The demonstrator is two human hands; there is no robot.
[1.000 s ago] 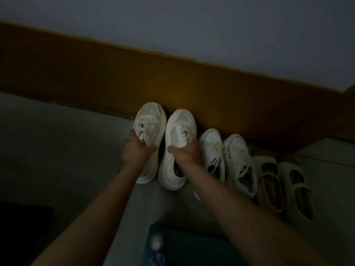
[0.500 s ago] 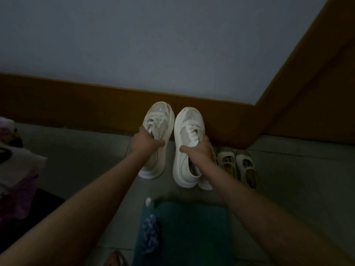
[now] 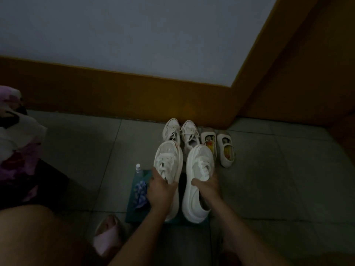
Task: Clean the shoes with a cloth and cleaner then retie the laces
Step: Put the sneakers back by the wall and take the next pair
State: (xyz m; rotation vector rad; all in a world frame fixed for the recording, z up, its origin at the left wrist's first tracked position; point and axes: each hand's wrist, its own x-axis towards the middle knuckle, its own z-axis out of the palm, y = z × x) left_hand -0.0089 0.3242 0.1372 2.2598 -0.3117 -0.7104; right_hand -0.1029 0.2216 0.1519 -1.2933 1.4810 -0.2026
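I hold a pair of white chunky-soled sneakers, one in each hand, over a teal mat on the tiled floor. My left hand grips the left sneaker at its tongue and laces. My right hand grips the right sneaker the same way. Both shoes point toes away from me. A small clear bottle with a white cap stands at the mat's far left corner. A blue-patterned cloth lies on the mat beside my left hand.
Another pair of white laced sneakers and a pair of beige slip-ons stand by the orange skirting. A floral fabric lies at the left. My foot in a pink slipper is near the mat.
Both hands have pulled the white sneakers back from the wall toward me, over the teal mat. The other pairs by the skirting are uncovered.
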